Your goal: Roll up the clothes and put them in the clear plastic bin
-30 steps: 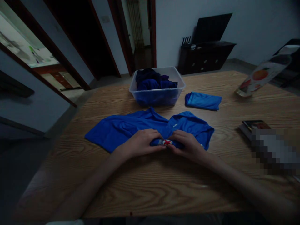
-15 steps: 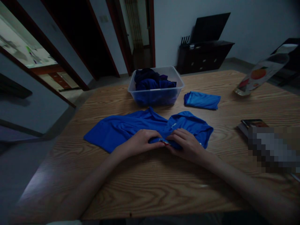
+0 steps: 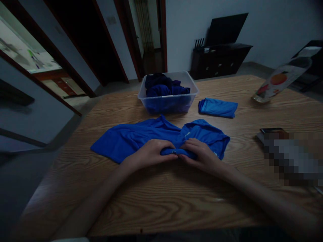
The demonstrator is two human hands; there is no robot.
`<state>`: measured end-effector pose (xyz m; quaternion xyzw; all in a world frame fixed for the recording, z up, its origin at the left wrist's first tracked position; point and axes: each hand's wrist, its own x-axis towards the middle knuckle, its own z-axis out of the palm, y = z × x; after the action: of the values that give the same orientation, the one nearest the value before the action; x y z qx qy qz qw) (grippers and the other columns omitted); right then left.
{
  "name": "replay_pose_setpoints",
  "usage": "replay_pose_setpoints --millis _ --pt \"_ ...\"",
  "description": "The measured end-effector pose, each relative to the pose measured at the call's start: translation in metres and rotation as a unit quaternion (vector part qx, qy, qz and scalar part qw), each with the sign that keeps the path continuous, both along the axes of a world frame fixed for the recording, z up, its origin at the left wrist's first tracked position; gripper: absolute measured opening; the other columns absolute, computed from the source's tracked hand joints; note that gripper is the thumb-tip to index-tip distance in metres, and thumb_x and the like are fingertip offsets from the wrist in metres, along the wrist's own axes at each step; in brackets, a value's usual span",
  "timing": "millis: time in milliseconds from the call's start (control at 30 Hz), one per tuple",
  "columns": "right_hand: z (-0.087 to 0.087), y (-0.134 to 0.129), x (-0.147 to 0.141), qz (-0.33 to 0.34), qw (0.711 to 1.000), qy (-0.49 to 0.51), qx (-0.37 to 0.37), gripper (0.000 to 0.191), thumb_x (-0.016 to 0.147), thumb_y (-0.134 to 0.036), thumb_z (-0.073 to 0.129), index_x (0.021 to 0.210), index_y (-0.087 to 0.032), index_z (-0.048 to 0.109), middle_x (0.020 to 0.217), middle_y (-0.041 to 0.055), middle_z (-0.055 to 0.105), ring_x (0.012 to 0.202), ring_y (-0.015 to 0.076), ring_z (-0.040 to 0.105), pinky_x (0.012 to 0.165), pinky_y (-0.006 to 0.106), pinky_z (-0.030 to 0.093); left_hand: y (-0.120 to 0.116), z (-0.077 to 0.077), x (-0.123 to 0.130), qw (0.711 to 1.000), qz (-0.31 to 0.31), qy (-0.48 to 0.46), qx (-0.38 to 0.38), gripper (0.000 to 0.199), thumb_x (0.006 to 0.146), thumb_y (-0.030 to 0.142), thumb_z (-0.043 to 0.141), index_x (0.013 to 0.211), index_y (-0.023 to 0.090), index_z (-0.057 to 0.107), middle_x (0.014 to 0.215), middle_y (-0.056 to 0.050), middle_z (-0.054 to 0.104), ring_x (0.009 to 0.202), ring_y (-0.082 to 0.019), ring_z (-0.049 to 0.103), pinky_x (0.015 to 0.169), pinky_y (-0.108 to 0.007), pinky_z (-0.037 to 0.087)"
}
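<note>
A bright blue garment (image 3: 131, 136), by its look a shirt, lies spread and wrinkled across the table in front of me. Its near edge is gathered into a small roll between my hands. My left hand (image 3: 152, 153) pinches the left end of that roll, thumb below and fingers above. At the roll's right end, my right hand (image 3: 198, 153) grips the cloth the same way, its fingertips almost touching the left ones. Small white lettering shows on the roll. Behind the garment's right part lies a folded blue cloth (image 3: 218, 107).
Behind the garment stands a clear plastic bin (image 3: 168, 97) holding dark blue clothes. A large clear bottle (image 3: 280, 79) with a fruit label is at the right. Near the table's right side lies a partly blurred-out object (image 3: 290, 154). The wooden table (image 3: 156, 205) has its edge close to me.
The garment's near edge has been turned over between my fingers, so the red and white patch there no longer shows. Both hands keep nearly the same place.
</note>
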<state>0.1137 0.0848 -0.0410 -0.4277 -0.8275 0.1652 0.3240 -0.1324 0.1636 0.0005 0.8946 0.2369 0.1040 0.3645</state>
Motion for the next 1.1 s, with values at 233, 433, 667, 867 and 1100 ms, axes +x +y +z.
replay_pose_setpoints --millis 233,433,667,867,1100 --pt "-0.002 0.0 -0.002 -0.014 0.999 0.01 0.035 0.016 0.1 -0.03 0.064 0.111 -0.019 0.068 0.1 0.0085 0.069 0.096 0.0217 0.065 0.081 0.033 0.052 0.014 -0.015 -0.004 0.988 -0.002 0.033 -0.148 0.052 0.104 0.059 0.045 0.089 0.015 0.069 0.084 -0.001 0.067 0.079 -0.017 0.059 0.073 -0.026 0.044" --pt "-0.005 0.0 -0.003 -0.018 0.999 0.002 0.047 0.017 0.101 -0.03 0.064 0.112 -0.018 0.068 0.1 0.009 0.069 0.094 0.0214 0.066 0.079 0.033 0.054 0.017 -0.023 -0.004 0.982 0.002 0.041 -0.185 0.05 0.103 0.058 0.048 0.093 0.015 0.071 0.09 -0.003 0.07 0.085 -0.019 0.06 0.081 -0.029 0.048" --pt "-0.008 -0.001 -0.002 -0.02 0.998 -0.009 0.06 0.02 0.103 -0.032 0.062 0.117 -0.019 0.067 0.105 0.0099 0.069 0.094 0.0205 0.068 0.078 0.031 0.056 0.01 -0.018 -0.003 0.976 0.022 0.032 -0.213 0.045 0.102 0.057 0.05 0.105 0.021 0.076 0.109 -0.004 0.076 0.105 -0.021 0.065 0.097 -0.032 0.052" --pt "-0.008 -0.003 -0.002 -0.015 0.995 -0.05 0.084 0.022 0.104 -0.033 0.06 0.119 -0.018 0.065 0.105 0.0097 0.068 0.092 0.0196 0.068 0.076 0.03 0.055 0.011 -0.024 -0.005 0.973 0.017 0.033 -0.227 0.045 0.102 0.058 0.052 0.113 0.02 0.075 0.116 -0.005 0.075 0.11 -0.021 0.066 0.101 -0.032 0.051" --pt "-0.006 -0.005 -0.001 -0.019 0.995 -0.067 0.077 0.025 0.104 -0.036 0.059 0.12 -0.018 0.065 0.104 0.0102 0.07 0.092 0.0208 0.069 0.076 0.029 0.054 0.011 -0.02 -0.001 0.976 -0.008 0.041 -0.216 0.047 0.103 0.056 0.051 0.104 0.015 0.073 0.105 -0.005 0.073 0.098 -0.02 0.064 0.09 -0.03 0.05"
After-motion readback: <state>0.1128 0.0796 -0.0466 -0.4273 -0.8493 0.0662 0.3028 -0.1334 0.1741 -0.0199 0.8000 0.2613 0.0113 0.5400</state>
